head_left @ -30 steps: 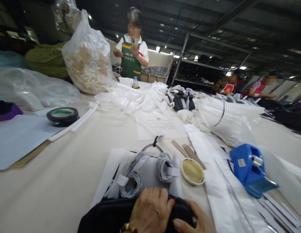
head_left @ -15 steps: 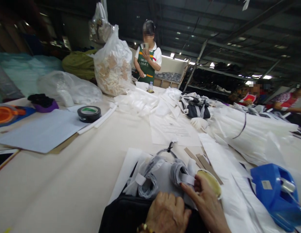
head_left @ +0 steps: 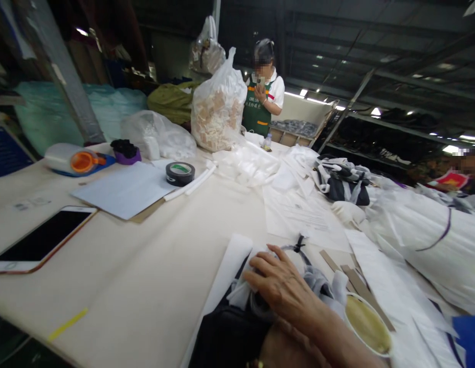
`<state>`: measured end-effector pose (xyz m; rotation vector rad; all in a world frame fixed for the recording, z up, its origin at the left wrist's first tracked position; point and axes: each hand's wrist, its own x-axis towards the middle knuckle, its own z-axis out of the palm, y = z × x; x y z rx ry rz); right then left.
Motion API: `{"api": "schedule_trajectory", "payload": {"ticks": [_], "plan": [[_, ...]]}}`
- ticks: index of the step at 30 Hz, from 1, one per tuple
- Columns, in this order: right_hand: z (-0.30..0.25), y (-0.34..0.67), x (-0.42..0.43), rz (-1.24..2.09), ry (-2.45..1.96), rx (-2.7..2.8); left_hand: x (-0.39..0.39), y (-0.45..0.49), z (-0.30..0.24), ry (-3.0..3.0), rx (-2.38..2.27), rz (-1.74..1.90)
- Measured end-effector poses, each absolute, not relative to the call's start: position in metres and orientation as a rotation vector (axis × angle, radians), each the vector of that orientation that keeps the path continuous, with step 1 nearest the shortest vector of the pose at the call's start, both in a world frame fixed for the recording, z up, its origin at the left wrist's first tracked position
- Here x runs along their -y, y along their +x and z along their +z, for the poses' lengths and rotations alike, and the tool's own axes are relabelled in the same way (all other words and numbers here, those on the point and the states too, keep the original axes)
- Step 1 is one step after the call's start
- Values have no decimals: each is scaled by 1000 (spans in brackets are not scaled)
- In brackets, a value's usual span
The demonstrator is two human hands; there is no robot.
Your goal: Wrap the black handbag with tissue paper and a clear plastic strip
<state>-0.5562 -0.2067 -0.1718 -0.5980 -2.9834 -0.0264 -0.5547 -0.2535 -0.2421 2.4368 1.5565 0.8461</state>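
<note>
A black bag lies at the front of the table, its straps rolled up in grey-white wrapping. My right hand reaches across to the left strap roll, its fingers curled over it and hiding most of it. Its thumb is hidden. My left hand rests low on the bag beneath my right forearm, its fingers hidden. To the right of my right hand is the other wrapped strap roll, free of both hands. A grey loop with a black tie sticks up behind the rolls. White foam sheet shows under the bag.
At left lie a phone, a tape dispenser, grey sheets and black tape. A round yellowish-lidded container and cardboard strips are at right. A co-worker stands behind a bulging plastic bag.
My right hand has let go of the right strap roll and moved left onto the other. My left hand is now mostly covered by my right forearm. The view has turned left.
</note>
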Motion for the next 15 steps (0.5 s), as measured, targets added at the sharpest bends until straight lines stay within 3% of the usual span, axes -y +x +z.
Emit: {"api": "schedule_trajectory", "payload": {"ticks": [7,15], "plan": [[-185,-539,214,-126,-763,2746,292,-575,-256,2437,-1500,854],[-187,-548,219,-210,-659,2697,289,-574,-259,2371,-1567,864]]}}
